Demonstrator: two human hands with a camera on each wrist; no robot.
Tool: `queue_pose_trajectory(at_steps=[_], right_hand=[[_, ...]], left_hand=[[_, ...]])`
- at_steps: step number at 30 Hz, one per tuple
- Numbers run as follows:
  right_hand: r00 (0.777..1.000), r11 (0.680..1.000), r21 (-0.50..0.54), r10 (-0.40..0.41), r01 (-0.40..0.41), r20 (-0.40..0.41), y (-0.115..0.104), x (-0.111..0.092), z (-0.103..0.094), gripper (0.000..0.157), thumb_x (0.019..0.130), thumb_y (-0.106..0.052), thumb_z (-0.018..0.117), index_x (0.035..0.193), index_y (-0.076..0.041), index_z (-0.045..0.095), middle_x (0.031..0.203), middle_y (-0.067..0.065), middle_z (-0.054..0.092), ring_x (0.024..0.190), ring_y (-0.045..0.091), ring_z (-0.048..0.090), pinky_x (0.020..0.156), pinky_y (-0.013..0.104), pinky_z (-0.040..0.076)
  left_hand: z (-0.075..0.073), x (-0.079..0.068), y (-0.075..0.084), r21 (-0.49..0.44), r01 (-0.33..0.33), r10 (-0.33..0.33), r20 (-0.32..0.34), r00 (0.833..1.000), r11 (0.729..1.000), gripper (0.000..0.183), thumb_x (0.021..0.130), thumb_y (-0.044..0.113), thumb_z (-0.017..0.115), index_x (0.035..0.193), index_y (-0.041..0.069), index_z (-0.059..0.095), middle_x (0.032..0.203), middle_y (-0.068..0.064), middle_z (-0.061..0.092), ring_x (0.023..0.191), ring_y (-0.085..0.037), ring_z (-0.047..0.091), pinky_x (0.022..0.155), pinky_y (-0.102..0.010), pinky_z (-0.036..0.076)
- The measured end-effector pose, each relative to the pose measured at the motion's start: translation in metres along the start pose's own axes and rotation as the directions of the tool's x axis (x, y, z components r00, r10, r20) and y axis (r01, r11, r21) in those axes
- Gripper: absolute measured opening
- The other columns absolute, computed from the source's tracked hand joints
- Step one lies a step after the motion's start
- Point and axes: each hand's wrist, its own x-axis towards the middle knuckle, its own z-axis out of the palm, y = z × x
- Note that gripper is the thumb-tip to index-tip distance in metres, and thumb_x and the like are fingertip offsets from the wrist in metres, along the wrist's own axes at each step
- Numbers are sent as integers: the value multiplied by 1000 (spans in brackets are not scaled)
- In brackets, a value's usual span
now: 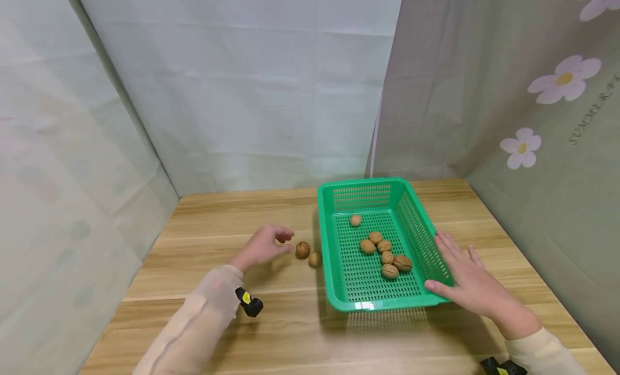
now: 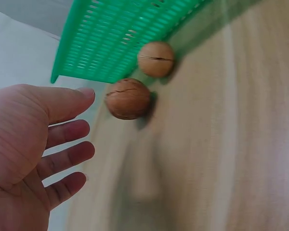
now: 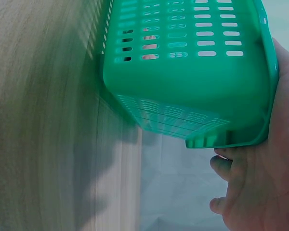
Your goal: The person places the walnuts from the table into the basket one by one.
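Two walnuts lie on the wooden table just left of a green plastic basket: a darker brown walnut [image 1: 302, 249] and a paler walnut [image 1: 315, 259] close to the basket's wall. My left hand [image 1: 265, 246] is just left of the darker walnut, holding nothing, its thumb and fingers spread apart. In the left wrist view, the thumb tip is nearest that walnut [image 2: 128, 99]. My right hand [image 1: 467, 281] rests on the right rim of the basket [image 1: 334, 302] near its front corner, fingers extended. Several walnuts [image 1: 387, 257] sit inside, one walnut [image 1: 356, 220] apart at the back.
The wooden table [image 1: 203, 224] ends at pale fabric walls behind and on both sides. A flower-printed curtain [image 1: 523, 149] hangs on the right. Black wrist cameras are strapped over both sleeves [image 1: 213, 299].
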Motion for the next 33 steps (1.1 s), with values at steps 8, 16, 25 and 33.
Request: queue_pose_trajectory(at_steps=[8,16,25,33], right_hand=[[1000,1000,4,1,-1,-3,1,-1,1,96,89,-48,64,154,-1,10,161,10,2,147,28,1,112,57,-10],[1000,1000,2,-2,2,-5,1,0,1,96,89,-48,63,154,-1,10,160,11,3,147,28,1,112,55,-10],[1000,1000,7,2,-2,-6,1,0,1,96,89,-46,64,154,-1,9,160,11,3,147,28,2,112,57,-9],[1000,1000,7,1,-1,-10,1,0,2,96,89,-46,64,154,-1,10,160,11,3,147,28,1,112,56,-10]], left_hand=[[18,2,-3,23,-24,23,16,1000,999,49,80,17,80,123,1,63,121,-10,64,110,-27,59,94,-42,48],[33,10,-6,61,-59,59,-2,998,996,51,78,17,82,122,0,64,119,-10,65,109,-24,60,95,-40,48],[40,15,-7,121,-62,66,-30,997,991,50,74,17,85,118,2,67,116,-9,66,109,-23,60,96,-38,46],[42,14,-8,126,-58,64,-44,997,990,44,74,19,84,114,6,69,109,-4,68,101,-19,62,91,-36,48]])
